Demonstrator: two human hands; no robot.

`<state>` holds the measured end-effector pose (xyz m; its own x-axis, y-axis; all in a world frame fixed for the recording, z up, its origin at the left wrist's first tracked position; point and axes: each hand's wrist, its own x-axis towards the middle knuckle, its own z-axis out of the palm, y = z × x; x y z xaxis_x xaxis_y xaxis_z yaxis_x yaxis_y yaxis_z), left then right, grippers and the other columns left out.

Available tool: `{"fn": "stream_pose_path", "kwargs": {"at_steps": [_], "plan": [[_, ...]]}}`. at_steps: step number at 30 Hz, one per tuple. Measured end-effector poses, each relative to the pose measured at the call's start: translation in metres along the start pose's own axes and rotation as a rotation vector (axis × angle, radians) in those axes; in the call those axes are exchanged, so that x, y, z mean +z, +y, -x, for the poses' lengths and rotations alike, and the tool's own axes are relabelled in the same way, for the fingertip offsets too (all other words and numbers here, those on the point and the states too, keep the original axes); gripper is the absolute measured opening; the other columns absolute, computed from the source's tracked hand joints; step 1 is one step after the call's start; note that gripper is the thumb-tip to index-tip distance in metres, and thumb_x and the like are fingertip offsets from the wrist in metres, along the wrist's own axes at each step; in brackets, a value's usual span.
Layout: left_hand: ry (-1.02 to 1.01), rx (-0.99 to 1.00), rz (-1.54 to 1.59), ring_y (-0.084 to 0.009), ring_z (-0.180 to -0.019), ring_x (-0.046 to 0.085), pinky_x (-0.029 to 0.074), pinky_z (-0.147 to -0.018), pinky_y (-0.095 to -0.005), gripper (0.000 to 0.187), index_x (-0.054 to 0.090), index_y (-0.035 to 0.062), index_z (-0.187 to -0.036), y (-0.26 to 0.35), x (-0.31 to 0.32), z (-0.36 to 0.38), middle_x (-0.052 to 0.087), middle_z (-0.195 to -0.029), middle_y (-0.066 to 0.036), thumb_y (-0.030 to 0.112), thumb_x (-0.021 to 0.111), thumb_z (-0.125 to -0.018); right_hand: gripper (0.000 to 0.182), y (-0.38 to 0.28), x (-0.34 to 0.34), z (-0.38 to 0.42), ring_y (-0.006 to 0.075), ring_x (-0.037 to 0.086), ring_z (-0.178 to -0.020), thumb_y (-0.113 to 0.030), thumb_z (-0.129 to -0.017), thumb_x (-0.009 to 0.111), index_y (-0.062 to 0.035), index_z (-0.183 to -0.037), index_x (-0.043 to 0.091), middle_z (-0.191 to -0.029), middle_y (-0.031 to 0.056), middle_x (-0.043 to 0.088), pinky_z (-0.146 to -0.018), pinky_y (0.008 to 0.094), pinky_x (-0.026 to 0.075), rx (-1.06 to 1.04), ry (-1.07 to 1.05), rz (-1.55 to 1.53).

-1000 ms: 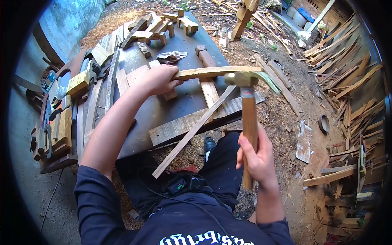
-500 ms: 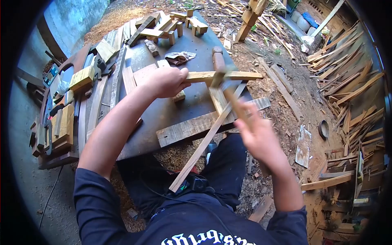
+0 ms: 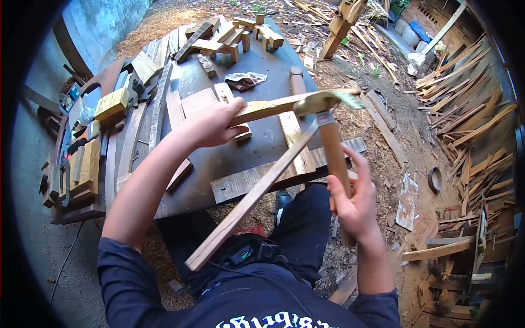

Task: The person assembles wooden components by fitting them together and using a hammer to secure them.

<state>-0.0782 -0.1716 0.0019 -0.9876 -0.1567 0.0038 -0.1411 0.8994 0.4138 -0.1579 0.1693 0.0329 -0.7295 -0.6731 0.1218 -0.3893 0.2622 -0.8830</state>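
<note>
My left hand (image 3: 221, 120) is closed round the near end of a wooden strip (image 3: 268, 111) that reaches right across the table. A second, longer strip (image 3: 251, 197) slants down from the first one's right part toward my lap. My right hand (image 3: 353, 199) grips the wooden handle of a hammer (image 3: 331, 142), fingers partly wrapped round it. The hammer's head is at the strip's right part, over the place where the two strips meet, and hides that place. A grey-brown board (image 3: 235, 185) lies beneath at the table's front edge.
On the table (image 3: 191, 158) are a cloth (image 3: 245, 80), small wooden frames (image 3: 257, 34), a wood block (image 3: 111, 105) and several boards. A pipe-like metal piece (image 3: 296, 82) stands near its right edge. A wooden post (image 3: 339, 33) rises beyond; a scrap-wood pile (image 3: 476, 115) is at right.
The hammer has turned more upright, its head now at the strip's right part. My right hand has moved down. The slanting strip's lower end has swung left and toward me.
</note>
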Motion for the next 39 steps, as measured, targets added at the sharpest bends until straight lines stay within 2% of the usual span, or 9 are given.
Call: {"fn": "stream_pose_path", "kwargs": {"at_steps": [2,6,10,15,18,22,27,34,39], "plan": [[-0.025,-0.069,0.223,-0.0432,-0.101,0.070,0.053,-0.088,-0.0497,0.043,0.052,0.0031,-0.125,0.005,-0.007,0.012,0.071,-0.105,-0.027,0.025,0.073,-0.095,0.059,-0.009,0.000,0.008,0.0061,0.056,-0.055,-0.011,-0.104,0.061,-0.0059,-0.154,0.032,-0.077,0.0025,0.062,-0.049,0.0223,0.044,-0.036,0.067,-0.180],[0.005,-0.073,0.528,-0.0223,-0.093,0.069,0.054,-0.085,-0.0395,0.041,0.055,0.0024,-0.124,-0.004,0.007,0.034,0.072,-0.100,-0.017,0.023,0.074,-0.095,0.064,-0.021,-0.002,0.019,0.0063,0.056,-0.057,-0.011,-0.104,0.061,-0.0046,-0.156,0.024,-0.082,0.0061,0.062,-0.049,0.0214,0.046,-0.117,0.112,-0.320],[-0.086,-0.217,0.847,-0.0083,-0.068,0.058,0.049,-0.057,-0.0256,0.031,0.056,0.0063,-0.121,0.032,-0.006,0.065,0.058,-0.082,0.001,0.026,0.068,-0.101,0.066,-0.018,0.003,0.030,0.0074,0.056,-0.058,-0.009,-0.102,0.062,-0.0031,-0.156,0.023,-0.085,0.0080,0.062,-0.050,0.0213,0.045,-0.236,0.103,-0.387],[-0.038,-0.068,0.901,-0.0090,-0.084,0.061,0.050,-0.078,-0.0282,0.041,0.059,0.0013,-0.130,0.042,0.011,0.102,0.063,-0.090,0.000,0.031,0.065,-0.103,0.065,0.014,0.019,0.055,0.0084,0.055,-0.056,-0.007,-0.100,0.062,0.0011,-0.153,0.025,-0.084,0.0081,0.060,-0.049,0.0221,0.046,-0.286,0.128,-0.442],[0.113,0.094,1.194,-0.0138,-0.092,0.065,0.051,-0.085,-0.0318,0.039,0.054,0.0012,-0.136,0.060,0.024,0.110,0.063,-0.100,-0.006,0.023,0.062,-0.104,0.060,0.025,0.026,0.073,0.0104,0.055,-0.053,-0.007,-0.101,0.060,0.0011,-0.151,0.028,-0.084,0.0088,0.056,-0.047,0.0236,0.047,-0.238,0.099,-0.427],[0.327,0.136,1.415,-0.0153,-0.083,0.062,0.052,-0.078,-0.0303,0.052,0.037,0.0031,-0.148,0.091,0.011,0.105,0.054,-0.103,-0.007,0.014,0.062,-0.104,0.054,0.026,0.036,0.085,0.0103,0.055,-0.052,-0.006,-0.100,0.061,0.0036,-0.147,0.035,-0.085,0.0083,0.056,-0.047,0.0238,0.047,-0.158,0.073,-0.505],[0.422,0.186,1.353,-0.0127,-0.080,0.059,0.050,-0.076,-0.0280,0.046,0.037,0.0031,-0.146,0.104,0.013,0.105,0.055,-0.103,-0.008,0.008,0.057,-0.105,0.042,0.026,0.043,0.096,0.0067,0.060,-0.061,-0.004,-0.094,0.070,0.0038,-0.130,0.050,-0.079,0.0039,0.064,-0.053,0.0232,0.049,-0.061,0.019,-0.463],[0.550,0.129,1.271,-0.0130,-0.090,0.063,0.052,-0.083,-0.0293,0.039,0.041,0.0022,-0.140,0.122,0.025,0.106,0.058,-0.102,-0.007,0.002,0.056,-0.104,0.054,0.029,0.059,0.095,0.0132,0.065,-0.077,-0.008,-0.089,0.074,0.0071,-0.136,0.053,-0.087,0.0085,0.070,-0.074,0.0262,0.053,-0.111,-0.006,-0.293],[0.612,-0.089,1.217,-0.0061,-0.067,0.057,0.047,-0.062,-0.0237,0.029,0.048,0.0060,-0.132,0.124,0.019,0.125,0.056,-0.082,0.001,0.013,0.057,-0.106,0.052,0.037,0.066,0.088,0.0201,0.065,-0.091,-0.013,-0.090,0.073,0.0043,-0.135,0.056,-0.104,0.0133,0.066,-0.083,0.0312,0.052,-0.255,0.127,-0.053]]}}
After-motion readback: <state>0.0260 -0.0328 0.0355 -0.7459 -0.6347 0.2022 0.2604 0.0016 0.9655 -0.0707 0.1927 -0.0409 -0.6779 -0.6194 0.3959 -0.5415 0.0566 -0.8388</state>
